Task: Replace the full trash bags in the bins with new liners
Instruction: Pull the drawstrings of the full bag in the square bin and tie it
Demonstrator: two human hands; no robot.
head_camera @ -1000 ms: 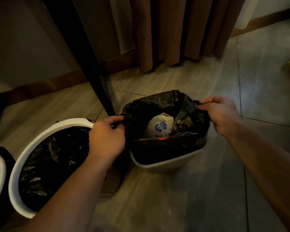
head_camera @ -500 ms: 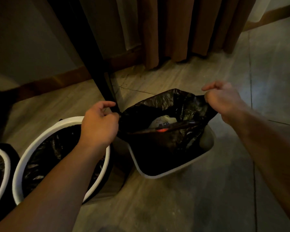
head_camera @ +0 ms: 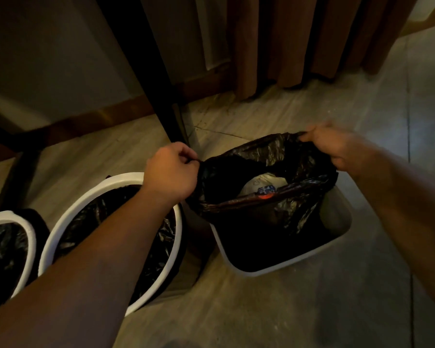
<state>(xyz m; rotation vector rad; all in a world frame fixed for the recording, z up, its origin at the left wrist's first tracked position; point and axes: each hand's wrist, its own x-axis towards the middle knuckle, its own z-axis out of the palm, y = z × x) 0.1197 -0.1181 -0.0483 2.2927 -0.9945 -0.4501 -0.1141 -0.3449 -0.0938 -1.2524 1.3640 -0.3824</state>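
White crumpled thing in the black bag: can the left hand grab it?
Probably, once freed: the left hand pinches the edge of the black plastic trash bag now. The bag's mouth gapes open above the white crumpled wrapper with blue print, so nothing blocks it.

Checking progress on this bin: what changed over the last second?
The left hand and right hand raised the black bag partly out of the white bin, baring its right inner wall. Both keep pinching the bag's edge; the two lined bins beside it stayed put.
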